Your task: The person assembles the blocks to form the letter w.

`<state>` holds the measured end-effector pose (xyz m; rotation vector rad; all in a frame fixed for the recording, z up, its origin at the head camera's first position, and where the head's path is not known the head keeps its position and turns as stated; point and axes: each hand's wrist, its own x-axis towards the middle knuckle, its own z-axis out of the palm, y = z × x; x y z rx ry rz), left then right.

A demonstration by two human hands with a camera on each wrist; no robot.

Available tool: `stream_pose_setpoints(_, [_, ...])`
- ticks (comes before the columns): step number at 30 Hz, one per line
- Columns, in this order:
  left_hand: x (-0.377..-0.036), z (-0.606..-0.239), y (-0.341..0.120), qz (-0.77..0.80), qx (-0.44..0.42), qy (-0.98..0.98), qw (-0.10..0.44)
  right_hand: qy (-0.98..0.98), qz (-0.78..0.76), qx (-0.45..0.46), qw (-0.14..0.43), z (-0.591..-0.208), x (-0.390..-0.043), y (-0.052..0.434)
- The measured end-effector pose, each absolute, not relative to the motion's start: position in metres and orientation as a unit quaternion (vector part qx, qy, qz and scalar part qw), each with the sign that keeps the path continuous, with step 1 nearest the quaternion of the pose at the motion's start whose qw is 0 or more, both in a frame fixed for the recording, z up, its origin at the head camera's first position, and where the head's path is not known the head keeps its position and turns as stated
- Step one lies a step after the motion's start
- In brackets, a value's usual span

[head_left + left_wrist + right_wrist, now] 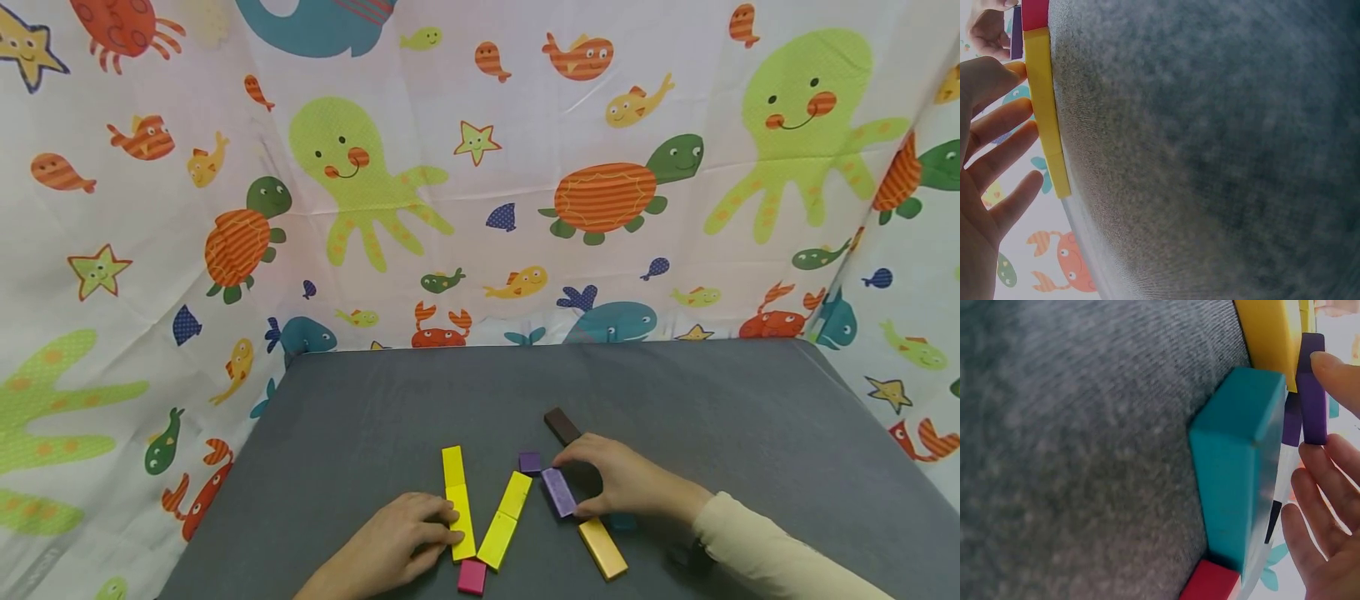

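Observation:
My right hand (622,477) pinches a purple block (558,493) between thumb and fingertips; in the right wrist view this block (1314,403) is held at its two ends. Fingertips of my left hand (397,533) touch the side of a row of yellow blocks (461,521), the fingers fairly straight in the left wrist view. A second yellow row (498,533) slants beside it, the two forming a V above a pink block (472,577). Close to the held block are a small purple block (529,463), a dark brown block (561,425) and a golden-yellow block (602,550).
A teal block (1229,456) lies under my right wrist, with a red block (1212,584) beside it. Dark grey cloth (375,400) covers the table. Behind it hangs a curtain (420,292) printed with sea animals.

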<state>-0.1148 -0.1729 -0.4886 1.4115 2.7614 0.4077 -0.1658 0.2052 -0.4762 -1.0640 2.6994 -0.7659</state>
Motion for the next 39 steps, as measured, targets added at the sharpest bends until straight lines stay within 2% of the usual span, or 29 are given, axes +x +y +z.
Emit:
stream_pose_setpoints(8, [-0.115, -0.488, -0.173, 0.131, 0.451, 0.883, 0.010, 0.890, -0.256, -0.366, 0.097, -0.481, -0.169, 0.199])
stream_pose_setpoints(39, [-0.114, -0.488, -0.172, 0.127, 0.439, 0.889, 0.017, 0.877, -0.256, -0.383, 0.140, -0.481, -0.180, 0.200])
